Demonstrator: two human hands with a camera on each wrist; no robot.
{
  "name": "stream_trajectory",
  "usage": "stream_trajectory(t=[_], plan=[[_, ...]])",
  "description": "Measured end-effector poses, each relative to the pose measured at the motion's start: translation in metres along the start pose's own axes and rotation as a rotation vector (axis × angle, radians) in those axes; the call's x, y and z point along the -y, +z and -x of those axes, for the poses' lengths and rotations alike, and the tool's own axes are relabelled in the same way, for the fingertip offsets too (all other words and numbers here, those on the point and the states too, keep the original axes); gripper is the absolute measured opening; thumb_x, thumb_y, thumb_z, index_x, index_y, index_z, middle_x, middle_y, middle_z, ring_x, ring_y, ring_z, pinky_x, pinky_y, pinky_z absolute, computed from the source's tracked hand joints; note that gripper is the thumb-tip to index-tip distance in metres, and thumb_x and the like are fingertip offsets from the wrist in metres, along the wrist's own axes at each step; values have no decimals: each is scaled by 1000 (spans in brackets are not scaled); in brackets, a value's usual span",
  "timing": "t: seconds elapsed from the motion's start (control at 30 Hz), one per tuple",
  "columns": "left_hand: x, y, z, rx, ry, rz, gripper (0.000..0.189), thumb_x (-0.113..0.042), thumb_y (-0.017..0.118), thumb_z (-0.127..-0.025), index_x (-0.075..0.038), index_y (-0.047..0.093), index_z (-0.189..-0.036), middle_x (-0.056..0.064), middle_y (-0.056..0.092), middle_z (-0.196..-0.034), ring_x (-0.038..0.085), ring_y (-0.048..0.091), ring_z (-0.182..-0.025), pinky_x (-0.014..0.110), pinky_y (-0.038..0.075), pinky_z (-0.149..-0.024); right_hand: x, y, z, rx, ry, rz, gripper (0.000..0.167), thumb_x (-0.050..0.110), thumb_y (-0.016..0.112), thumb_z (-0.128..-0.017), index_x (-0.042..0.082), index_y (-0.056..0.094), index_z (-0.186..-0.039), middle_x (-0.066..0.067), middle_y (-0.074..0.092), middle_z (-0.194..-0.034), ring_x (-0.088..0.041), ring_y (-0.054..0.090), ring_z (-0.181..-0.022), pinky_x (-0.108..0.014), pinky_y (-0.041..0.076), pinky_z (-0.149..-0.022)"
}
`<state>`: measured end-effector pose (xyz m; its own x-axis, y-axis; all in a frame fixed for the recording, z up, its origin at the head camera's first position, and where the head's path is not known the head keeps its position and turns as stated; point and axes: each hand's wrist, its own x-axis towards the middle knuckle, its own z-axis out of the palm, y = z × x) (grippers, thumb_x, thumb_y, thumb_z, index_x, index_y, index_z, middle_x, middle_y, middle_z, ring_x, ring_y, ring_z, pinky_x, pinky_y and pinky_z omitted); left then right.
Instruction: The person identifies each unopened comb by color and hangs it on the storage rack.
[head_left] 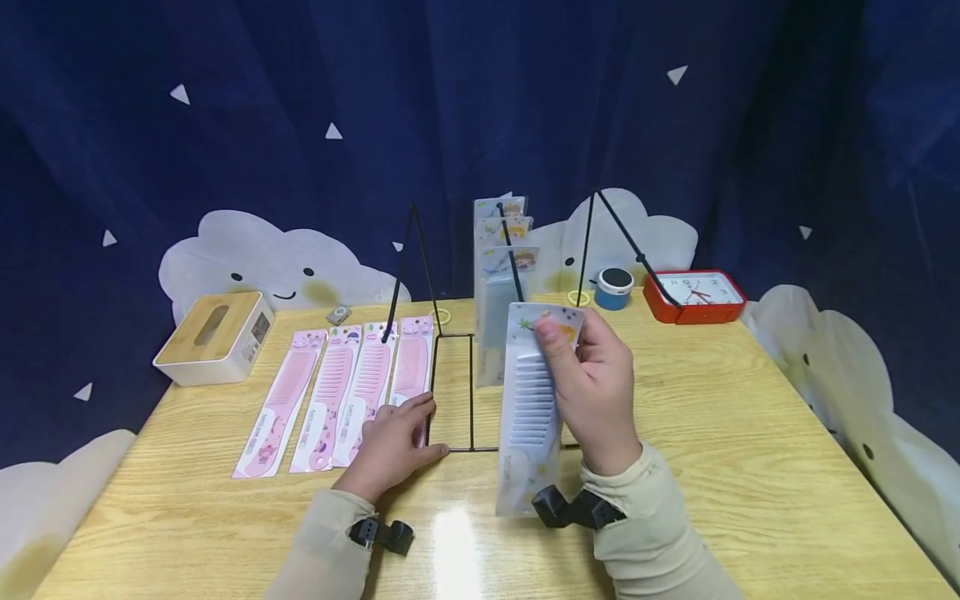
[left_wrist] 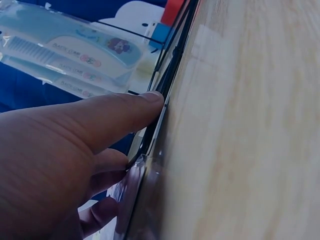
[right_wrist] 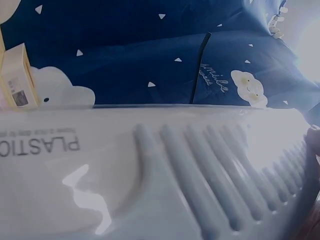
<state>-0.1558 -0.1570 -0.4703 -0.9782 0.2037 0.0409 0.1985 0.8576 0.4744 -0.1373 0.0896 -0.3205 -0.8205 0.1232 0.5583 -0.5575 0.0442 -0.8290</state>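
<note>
My right hand pinches the upper end of a clear-packaged pale blue comb, thumb on its front. It is upright before a black wire display rack; its teeth fill much of the right wrist view, a comb seen close. Several similar packaged combs hang on the rack's middle prong. My left hand rests at the rack's front left corner, thumb against the base wire in the left wrist view. Several packaged pink combs lie left of the rack, the nearest partly under that hand.
A tissue box with a wooden lid stands at the back left, near a small grey gadget. Behind the rack's right side are a blue round speaker and a red clock. The rack's outer prongs stick up toward me.
</note>
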Motion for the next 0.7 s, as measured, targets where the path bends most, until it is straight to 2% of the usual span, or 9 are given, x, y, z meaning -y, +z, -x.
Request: stream_trajectory(t=[0.1, 0.23, 0.37, 0.57, 0.7], plan=[[0, 0, 1, 0, 0, -6, 74, -43, 82, -81, -11, 57, -142, -3, 47, -154, 21, 47, -100, 41, 34, -79, -1, 2, 1, -7, 15, -26, 15, 8, 64, -99, -6, 66, -104, -4, 71, -85, -15, 64, -62, -28, 54, -50], [0, 0, 1, 3, -1, -2, 73, -42, 82, -81, -11, 58, -142, -2, 47, -154, 21, 46, -100, 40, 33, -78, -2, 7, 2, 36, 31, -49, 13, 5, 65, -97, -6, 66, -104, -9, 69, -87, -17, 64, -64, -31, 55, -52], [-1, -1, 1, 5, -4, 2, 74, -42, 82, -81, -11, 57, -143, -2, 46, -154, 21, 46, -100, 39, 32, -77, -2, 9, 1, 43, 32, -28, 13, 4, 67, -96, -6, 66, -104, -12, 69, -88, -17, 64, -65, -31, 56, -53], [-1, -2, 1, 11, -4, -8, 74, -43, 82, -81, -11, 57, -143, -1, 46, -154, 21, 46, -100, 40, 33, -78, 0, 6, 2, 39, -24, -38, 10, 1, 65, -95, -8, 65, -100, -9, 68, -87, -16, 64, -67, -28, 55, -54], [-1, -2, 1, 10, 2, -18, 74, -44, 81, -81, -12, 56, -144, -2, 46, -154, 21, 47, -101, 41, 34, -79, 1, 4, 1, 3, -42, -41, 13, 3, 65, -96, -8, 65, -102, -4, 69, -87, -15, 63, -67, -26, 55, -54]])
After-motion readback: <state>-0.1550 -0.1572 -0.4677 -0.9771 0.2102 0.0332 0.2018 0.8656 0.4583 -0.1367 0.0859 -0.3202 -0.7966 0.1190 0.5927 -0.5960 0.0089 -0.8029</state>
